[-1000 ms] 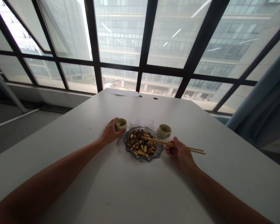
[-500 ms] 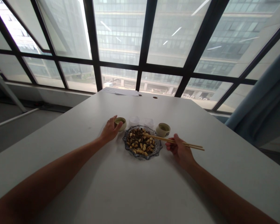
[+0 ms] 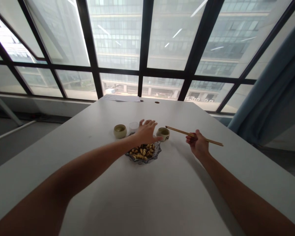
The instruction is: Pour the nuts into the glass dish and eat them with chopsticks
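My left hand [image 3: 147,132] reaches over a scalloped glass bowl [image 3: 158,152], its fingers spread and holding nothing. The thumb tip is right by a small green-and-beige cup [image 3: 165,136] with a dark mark; whether they touch I cannot tell. Peanuts in shells [image 3: 143,152] show in the bowl's near half, while hand and forearm cover the far half. In my right hand [image 3: 199,144] is a pair of wooden chopsticks [image 3: 183,132], pointing left above the cup's right side. A tiny dark bit, perhaps a seed, appears at their tips.
A second green cup [image 3: 120,132] stands left of the bowl, beside a clear container [image 3: 133,127] partly hidden by my left hand. White papers [image 3: 123,98] lie at the far edge of the white table [image 3: 127,196]. Windows rise behind, with a blue curtain [image 3: 263,85] at right.
My left hand has left the left cup and moved right, over the bowl to the right cup. The chopsticks have lifted out of the bowl and moved right, with a dark bit at their tips.
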A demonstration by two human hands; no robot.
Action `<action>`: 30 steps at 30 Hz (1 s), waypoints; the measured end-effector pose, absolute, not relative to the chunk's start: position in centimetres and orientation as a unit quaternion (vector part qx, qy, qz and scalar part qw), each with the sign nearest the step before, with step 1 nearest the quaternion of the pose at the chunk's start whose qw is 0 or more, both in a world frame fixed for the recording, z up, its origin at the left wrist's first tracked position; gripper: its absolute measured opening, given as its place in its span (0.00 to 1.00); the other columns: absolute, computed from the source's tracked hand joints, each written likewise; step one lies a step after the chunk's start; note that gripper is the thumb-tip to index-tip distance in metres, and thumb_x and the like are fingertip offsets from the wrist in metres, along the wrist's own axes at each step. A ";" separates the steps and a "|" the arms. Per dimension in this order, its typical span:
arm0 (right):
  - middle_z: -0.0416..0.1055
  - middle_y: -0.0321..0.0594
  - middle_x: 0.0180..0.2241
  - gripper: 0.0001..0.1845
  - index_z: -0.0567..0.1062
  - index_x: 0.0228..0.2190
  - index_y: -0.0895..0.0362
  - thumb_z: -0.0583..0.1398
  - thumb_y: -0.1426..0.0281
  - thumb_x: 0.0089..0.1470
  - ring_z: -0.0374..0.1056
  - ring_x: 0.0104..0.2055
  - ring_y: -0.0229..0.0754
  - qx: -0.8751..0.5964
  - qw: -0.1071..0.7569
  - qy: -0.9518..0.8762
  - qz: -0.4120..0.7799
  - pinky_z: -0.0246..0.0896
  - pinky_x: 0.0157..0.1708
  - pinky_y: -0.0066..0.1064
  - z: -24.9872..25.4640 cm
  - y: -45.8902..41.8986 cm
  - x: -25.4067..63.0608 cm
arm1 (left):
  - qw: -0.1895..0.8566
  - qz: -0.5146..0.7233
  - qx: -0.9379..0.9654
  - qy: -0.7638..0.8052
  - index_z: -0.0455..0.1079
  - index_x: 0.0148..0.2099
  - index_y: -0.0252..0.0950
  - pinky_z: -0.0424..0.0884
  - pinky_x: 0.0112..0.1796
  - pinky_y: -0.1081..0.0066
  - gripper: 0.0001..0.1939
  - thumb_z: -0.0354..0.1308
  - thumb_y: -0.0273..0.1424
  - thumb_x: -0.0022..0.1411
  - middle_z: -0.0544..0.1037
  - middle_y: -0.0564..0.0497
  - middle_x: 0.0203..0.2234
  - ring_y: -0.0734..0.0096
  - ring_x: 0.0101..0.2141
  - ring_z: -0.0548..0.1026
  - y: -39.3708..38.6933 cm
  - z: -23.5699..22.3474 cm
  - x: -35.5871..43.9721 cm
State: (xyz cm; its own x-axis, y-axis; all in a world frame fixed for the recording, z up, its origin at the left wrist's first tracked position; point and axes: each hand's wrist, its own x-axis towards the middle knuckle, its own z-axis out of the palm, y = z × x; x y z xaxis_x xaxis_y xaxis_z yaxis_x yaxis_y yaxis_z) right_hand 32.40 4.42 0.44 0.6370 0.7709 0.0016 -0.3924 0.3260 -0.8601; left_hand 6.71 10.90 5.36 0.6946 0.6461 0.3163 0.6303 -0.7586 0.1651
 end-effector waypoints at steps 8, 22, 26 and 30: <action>0.67 0.37 0.13 0.21 0.69 0.20 0.58 0.60 0.59 0.60 0.64 0.13 0.35 -0.441 0.786 -0.234 0.366 0.59 0.11 0.23 -0.6 4.6 33.4 | 0.063 0.034 0.922 0.380 0.67 0.57 0.36 0.36 0.62 0.38 0.38 0.61 0.55 0.50 0.74 0.39 0.53 0.46 0.59 0.65 14.1 5.0 13.3; 0.70 0.41 0.13 0.35 0.72 0.19 0.60 0.62 0.37 0.44 0.64 0.13 0.37 -0.475 0.783 -0.348 0.199 0.59 0.12 0.27 -1.0 3.9 32.3 | 0.013 0.135 0.939 0.316 0.66 0.54 0.36 0.29 0.63 0.42 0.40 0.69 0.51 0.42 0.75 0.43 0.50 0.51 0.55 0.68 15.1 3.3 12.9; 0.71 0.42 0.15 0.40 0.73 0.20 0.60 0.52 0.34 0.50 0.65 0.14 0.37 -0.514 0.755 -0.387 0.128 0.62 0.16 0.28 -0.6 3.3 31.5 | 0.027 0.113 0.932 0.343 0.67 0.55 0.37 0.30 0.63 0.42 0.40 0.66 0.53 0.44 0.76 0.42 0.51 0.49 0.56 0.67 15.3 3.6 12.9; 0.71 0.42 0.15 0.41 0.73 0.21 0.60 0.50 0.34 0.52 0.66 0.15 0.38 -0.524 0.739 -0.412 0.100 0.62 0.16 0.29 -0.2 3.1 30.9 | 0.049 0.091 0.926 0.363 0.68 0.57 0.36 0.32 0.63 0.42 0.42 0.64 0.55 0.45 0.76 0.41 0.51 0.47 0.56 0.67 15.7 3.7 13.2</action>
